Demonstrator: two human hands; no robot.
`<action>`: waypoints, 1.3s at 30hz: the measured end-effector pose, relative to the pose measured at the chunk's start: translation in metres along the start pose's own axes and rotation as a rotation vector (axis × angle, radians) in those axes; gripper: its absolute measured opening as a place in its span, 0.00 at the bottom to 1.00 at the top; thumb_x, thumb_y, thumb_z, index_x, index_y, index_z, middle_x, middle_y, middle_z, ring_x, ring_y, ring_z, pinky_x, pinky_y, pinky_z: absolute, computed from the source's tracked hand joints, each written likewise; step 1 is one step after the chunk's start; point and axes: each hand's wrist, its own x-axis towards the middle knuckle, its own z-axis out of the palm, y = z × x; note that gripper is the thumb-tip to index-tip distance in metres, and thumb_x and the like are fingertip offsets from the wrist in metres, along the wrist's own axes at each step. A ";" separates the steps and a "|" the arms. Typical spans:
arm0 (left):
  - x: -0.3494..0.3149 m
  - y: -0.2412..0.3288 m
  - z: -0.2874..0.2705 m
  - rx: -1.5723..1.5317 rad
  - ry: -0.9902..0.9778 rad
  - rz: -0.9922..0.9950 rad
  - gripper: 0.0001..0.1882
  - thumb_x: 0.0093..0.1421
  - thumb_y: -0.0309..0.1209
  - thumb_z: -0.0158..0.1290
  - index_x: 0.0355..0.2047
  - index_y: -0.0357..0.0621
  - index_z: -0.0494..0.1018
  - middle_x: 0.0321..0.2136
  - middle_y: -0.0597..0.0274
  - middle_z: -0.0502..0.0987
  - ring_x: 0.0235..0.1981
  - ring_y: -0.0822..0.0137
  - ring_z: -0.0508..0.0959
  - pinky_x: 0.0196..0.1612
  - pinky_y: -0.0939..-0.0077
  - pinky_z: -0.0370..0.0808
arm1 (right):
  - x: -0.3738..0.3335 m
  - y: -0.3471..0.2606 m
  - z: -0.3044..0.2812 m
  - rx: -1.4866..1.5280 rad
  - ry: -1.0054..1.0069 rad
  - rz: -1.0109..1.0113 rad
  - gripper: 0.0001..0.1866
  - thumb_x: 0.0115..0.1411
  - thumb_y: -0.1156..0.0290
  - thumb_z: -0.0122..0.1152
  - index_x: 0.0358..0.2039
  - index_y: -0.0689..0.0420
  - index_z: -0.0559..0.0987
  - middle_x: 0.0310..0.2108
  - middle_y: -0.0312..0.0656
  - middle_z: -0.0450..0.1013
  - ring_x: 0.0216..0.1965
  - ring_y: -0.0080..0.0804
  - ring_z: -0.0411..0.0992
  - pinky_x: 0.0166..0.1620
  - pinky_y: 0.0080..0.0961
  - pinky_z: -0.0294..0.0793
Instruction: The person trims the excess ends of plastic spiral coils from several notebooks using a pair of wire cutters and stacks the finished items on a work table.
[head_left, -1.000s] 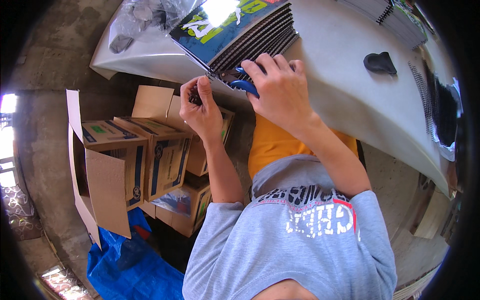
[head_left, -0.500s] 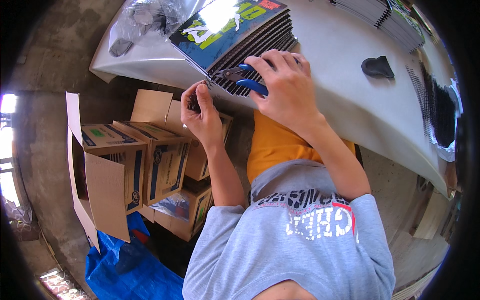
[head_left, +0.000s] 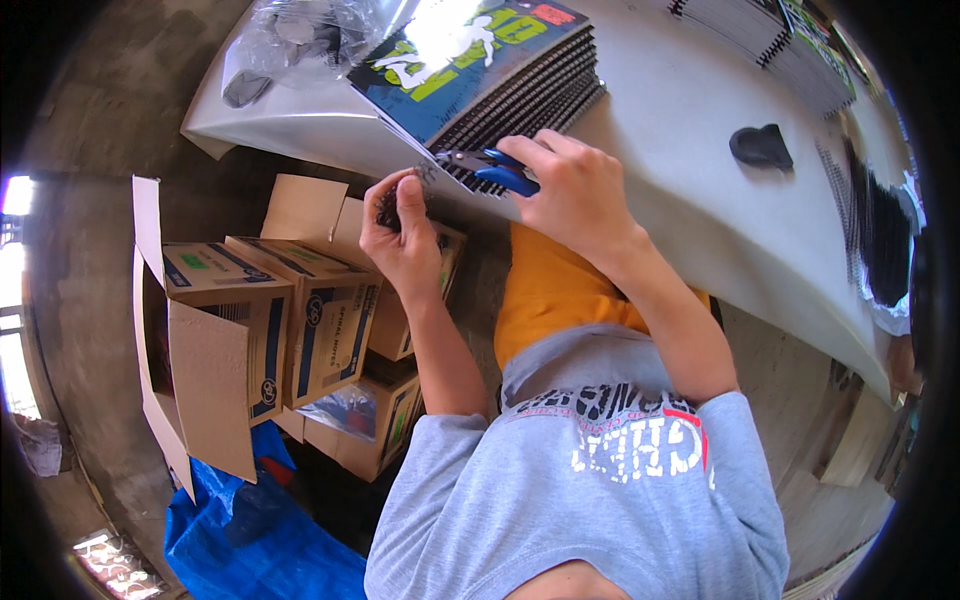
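Observation:
My right hand [head_left: 580, 192] is closed round blue-handled wire cutters [head_left: 508, 180], whose dark jaws point left at the near corner of a stack of spiral notebooks [head_left: 425, 95]. The notebooks have blue covers with a green and white print. Their black coils run along the edge that faces my right hand. Just left of the jaws, my left hand [head_left: 408, 235] is curled with the thumb over the fingers, holding dark binding coils [head_left: 388, 208] bunched in the palm. How many there are I cannot tell.
The notebooks lie on a white-covered table [head_left: 670, 150]. On it are a black pouch-like object [head_left: 762, 148], more notebooks [head_left: 735, 30], black coils [head_left: 885, 235] and a clear plastic bag [head_left: 300, 40]. Cardboard boxes [head_left: 330, 340] and a blue tarp [head_left: 260, 530] are at lower left.
My right hand and the cutters have moved slightly down, with the jaws still at the stack's corner. My left hand has barely moved. The table and notebooks appear shifted slightly right.

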 end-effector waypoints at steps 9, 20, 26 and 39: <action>0.098 0.004 -0.046 -0.766 0.204 -0.408 0.11 0.60 0.37 0.50 0.27 0.44 0.67 0.14 0.75 0.50 0.10 0.81 0.48 0.07 0.86 0.46 | -0.034 0.096 -0.040 0.134 0.206 0.090 0.20 0.46 0.71 0.64 0.43 0.56 0.75 0.35 0.45 0.71 0.39 0.42 0.70 0.44 0.33 0.66; 0.345 -0.133 0.045 0.724 -0.146 0.267 0.18 0.49 0.38 0.57 0.35 0.36 0.76 0.30 0.55 0.79 0.36 0.59 0.76 0.45 0.67 0.69 | -0.052 0.112 -0.034 -0.306 0.128 0.009 0.29 0.36 0.68 0.67 0.44 0.53 0.74 0.36 0.42 0.67 0.40 0.40 0.67 0.45 0.37 0.64; 0.360 -0.141 0.060 0.596 -0.449 0.068 0.25 0.57 0.37 0.51 0.53 0.39 0.67 0.53 0.47 0.68 0.56 0.56 0.65 0.56 0.68 0.60 | -0.051 0.110 -0.033 -0.406 0.098 -0.012 0.30 0.36 0.64 0.66 0.45 0.50 0.74 0.36 0.39 0.66 0.40 0.38 0.66 0.46 0.38 0.64; 0.158 0.037 -0.012 0.042 -0.702 0.130 0.23 0.59 0.43 0.49 0.48 0.40 0.73 0.54 0.52 0.68 0.62 0.54 0.58 0.60 0.56 0.55 | -0.042 0.089 -0.036 0.252 0.198 0.264 0.28 0.49 0.72 0.57 0.52 0.53 0.63 0.39 0.47 0.66 0.40 0.46 0.66 0.43 0.39 0.64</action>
